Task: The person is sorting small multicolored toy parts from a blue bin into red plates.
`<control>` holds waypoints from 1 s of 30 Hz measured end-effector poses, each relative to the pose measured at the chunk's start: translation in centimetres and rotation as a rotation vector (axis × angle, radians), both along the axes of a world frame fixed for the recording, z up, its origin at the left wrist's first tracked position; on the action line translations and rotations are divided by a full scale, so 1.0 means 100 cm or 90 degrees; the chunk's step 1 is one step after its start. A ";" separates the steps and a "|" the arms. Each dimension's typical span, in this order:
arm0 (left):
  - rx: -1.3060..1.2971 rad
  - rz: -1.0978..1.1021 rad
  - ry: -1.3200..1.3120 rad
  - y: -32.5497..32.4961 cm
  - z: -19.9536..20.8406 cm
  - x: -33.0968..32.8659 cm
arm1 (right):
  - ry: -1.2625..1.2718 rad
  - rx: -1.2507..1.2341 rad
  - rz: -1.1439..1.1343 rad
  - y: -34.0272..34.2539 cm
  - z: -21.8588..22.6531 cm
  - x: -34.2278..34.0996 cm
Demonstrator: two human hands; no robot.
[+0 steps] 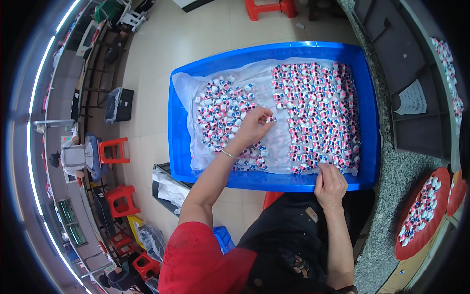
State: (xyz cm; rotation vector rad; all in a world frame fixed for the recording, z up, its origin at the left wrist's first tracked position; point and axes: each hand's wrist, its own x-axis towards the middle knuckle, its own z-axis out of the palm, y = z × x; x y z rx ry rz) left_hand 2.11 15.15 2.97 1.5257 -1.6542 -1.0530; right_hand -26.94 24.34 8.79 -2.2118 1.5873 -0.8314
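Note:
In a big blue tub (177, 147) lined with white sheeting (183, 85) lie many small painted figures, white with pink, blue and dark spots. Those at the left form a loose heap (218, 110); those at the right stand in close rows (320, 112). My left hand (255, 128) is over the gap between the two groups, its fingertips pinching one small painted figure (271, 119). Closed fingers bring my right hand (332, 185) to the tub's near rim, beside the lowest row. What those fingers hold, if anything, is hidden.
A stone-topped counter (387, 196) runs along the right, with a red scalloped tray (406, 247) of similar figures. Behind the tub is a red stool (267, 9). Left of it stand a black bin (120, 105), more red stools (120, 201) and a person (90, 157) at a bench.

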 end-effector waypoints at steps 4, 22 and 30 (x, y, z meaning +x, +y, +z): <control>-0.104 -0.017 -0.068 -0.006 -0.007 -0.015 | -0.012 -0.003 0.009 -0.001 0.000 0.002; -0.163 0.071 -0.513 -0.016 0.008 0.052 | -0.003 0.004 0.012 0.000 -0.001 0.002; 0.069 0.123 0.051 -0.002 0.030 0.025 | -0.001 -0.005 0.007 0.000 0.000 -0.001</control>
